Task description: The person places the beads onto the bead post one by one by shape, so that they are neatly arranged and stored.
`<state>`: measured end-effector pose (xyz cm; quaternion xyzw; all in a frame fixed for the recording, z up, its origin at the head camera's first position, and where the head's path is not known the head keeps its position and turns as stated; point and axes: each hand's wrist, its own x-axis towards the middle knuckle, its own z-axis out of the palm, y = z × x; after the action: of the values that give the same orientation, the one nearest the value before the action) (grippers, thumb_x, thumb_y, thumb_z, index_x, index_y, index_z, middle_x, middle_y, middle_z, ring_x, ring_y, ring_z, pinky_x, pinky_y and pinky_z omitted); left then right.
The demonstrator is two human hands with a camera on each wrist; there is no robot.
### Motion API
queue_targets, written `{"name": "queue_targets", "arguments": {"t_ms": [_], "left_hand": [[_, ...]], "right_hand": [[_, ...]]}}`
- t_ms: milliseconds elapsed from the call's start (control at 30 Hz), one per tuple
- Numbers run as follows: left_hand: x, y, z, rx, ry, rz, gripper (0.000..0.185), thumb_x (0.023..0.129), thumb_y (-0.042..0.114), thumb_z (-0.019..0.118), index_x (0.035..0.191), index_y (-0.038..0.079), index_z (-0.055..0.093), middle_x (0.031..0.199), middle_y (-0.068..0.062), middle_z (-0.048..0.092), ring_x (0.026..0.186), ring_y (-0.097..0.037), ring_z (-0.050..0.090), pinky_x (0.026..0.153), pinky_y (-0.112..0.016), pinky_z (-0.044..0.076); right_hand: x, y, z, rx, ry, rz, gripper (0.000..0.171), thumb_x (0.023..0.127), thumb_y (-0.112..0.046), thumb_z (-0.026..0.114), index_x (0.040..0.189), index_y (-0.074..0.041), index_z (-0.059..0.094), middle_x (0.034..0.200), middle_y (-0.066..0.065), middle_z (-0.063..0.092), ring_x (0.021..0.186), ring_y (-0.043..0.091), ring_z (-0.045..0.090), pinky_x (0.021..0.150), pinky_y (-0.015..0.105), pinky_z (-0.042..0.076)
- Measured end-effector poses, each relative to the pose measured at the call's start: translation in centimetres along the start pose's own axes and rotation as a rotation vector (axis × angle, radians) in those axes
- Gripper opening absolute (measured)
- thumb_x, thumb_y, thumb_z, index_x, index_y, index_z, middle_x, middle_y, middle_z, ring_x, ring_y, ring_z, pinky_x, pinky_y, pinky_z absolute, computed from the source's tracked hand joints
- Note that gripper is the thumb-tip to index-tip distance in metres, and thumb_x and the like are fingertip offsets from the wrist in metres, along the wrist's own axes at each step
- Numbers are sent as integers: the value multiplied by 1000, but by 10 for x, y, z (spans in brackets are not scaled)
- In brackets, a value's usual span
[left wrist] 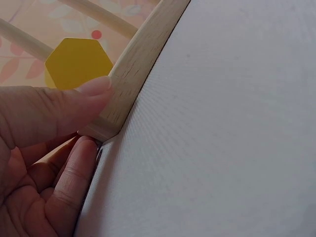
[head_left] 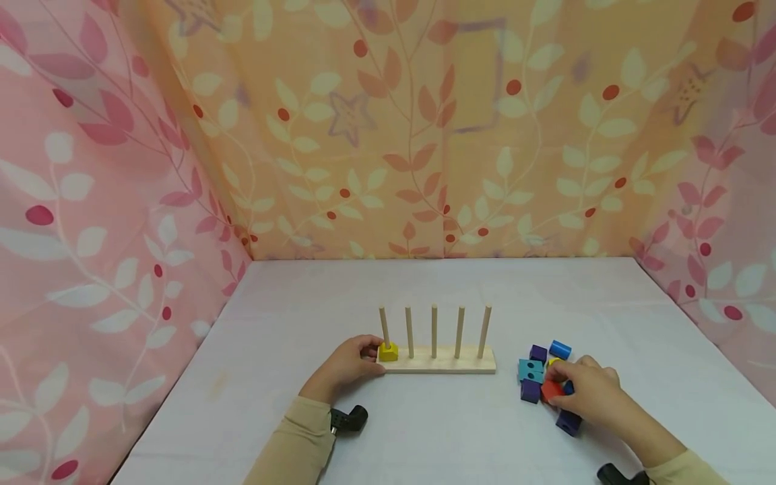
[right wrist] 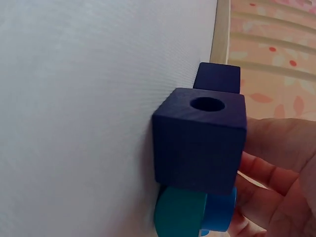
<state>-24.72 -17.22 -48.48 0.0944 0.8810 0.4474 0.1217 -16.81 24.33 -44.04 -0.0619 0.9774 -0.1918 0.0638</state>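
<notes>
A wooden peg board (head_left: 445, 364) with five upright pegs stands mid-table. A yellow hexagonal block (head_left: 388, 351) sits at the foot of its leftmost peg. My left hand (head_left: 370, 357) pinches the board's left end; in the left wrist view the thumb (left wrist: 91, 91) lies on the board's edge (left wrist: 136, 64) next to the yellow block (left wrist: 79, 61). My right hand (head_left: 556, 385) is curled over a red block (head_left: 550, 391) within a cluster of blocks. In the right wrist view a purple cube with a hole (right wrist: 200, 140) sits against the fingers (right wrist: 276, 148).
Around the right hand lie a blue cylinder (head_left: 560, 349), a teal block (head_left: 531, 369), purple cubes (head_left: 537, 353) and a dark blue block (head_left: 568, 423). Leaf-patterned curtains (head_left: 121, 202) enclose the white table (head_left: 424, 431) on three sides.
</notes>
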Motion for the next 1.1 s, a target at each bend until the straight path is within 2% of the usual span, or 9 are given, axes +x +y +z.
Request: {"name": "queue_targets", "arguments": {"t_ms": [167,300,467,567,700,767,867,1000,1100], "left_hand": [[-1,0,0,-5,-3,-2,46,70,19,78,113,17,59,97,3,57,92,-17,51,85,-38,40],[0,-2,-1,-10,-7,8,47,71,20,78,113,16,59,98,2,57,92,-17,50,83,-38,40],[1,-1,-3,6,4,29,47,70,19,79,113,15,59,98,3,58,92,-16,52,85,-38,40],[2,0,-3,4,7,27,48,69,19,79,112,16,60,98,3,58,92,-16,52,85,-38,41],[3,-3,-3,-6,6,23,48,69,18,79,112,17,60,98,3,58,91,-15,52,84,-38,41],[4,-3,-2,-15,4,21,48,69,17,79,112,17,60,98,3,58,92,-16,52,85,-38,41],[3,-4,-1,-21,4,19,48,69,17,79,112,17,60,98,3,58,92,-16,52,85,-38,40],[3,-2,-1,-21,1,-2,48,70,19,79,113,18,59,100,3,57,94,-17,51,86,-38,40],[3,-1,-1,-14,-3,-3,47,70,20,79,113,18,59,100,3,57,94,-16,51,86,-38,40]], "right_hand": [[1,1,2,18,12,-4,37,64,-33,80,93,-19,62,84,-6,59,86,20,43,66,40,23],[3,2,3,36,10,8,40,67,-31,79,100,-16,63,84,-5,59,89,22,45,67,41,24],[5,0,-4,31,31,-17,29,70,-29,77,94,-16,66,84,-4,62,88,23,47,68,42,26],[4,-5,-13,51,60,-72,23,71,-24,77,89,-16,65,84,-3,62,84,22,49,71,40,35],[2,-15,-24,103,90,-111,24,74,-20,75,92,-14,62,83,-2,59,76,17,51,61,30,46],[2,-21,-29,141,103,-106,25,75,-19,74,95,-14,61,81,-2,58,73,15,50,56,25,44],[2,-32,-37,198,121,-107,24,77,-19,72,98,-13,60,78,-1,58,69,15,50,52,23,45],[4,-48,-50,252,162,-124,26,80,-20,70,102,-12,58,79,2,59,69,16,52,54,23,47],[7,-64,-61,280,202,-159,30,82,-21,69,107,-10,56,88,6,62,73,16,56,58,23,50]]}}
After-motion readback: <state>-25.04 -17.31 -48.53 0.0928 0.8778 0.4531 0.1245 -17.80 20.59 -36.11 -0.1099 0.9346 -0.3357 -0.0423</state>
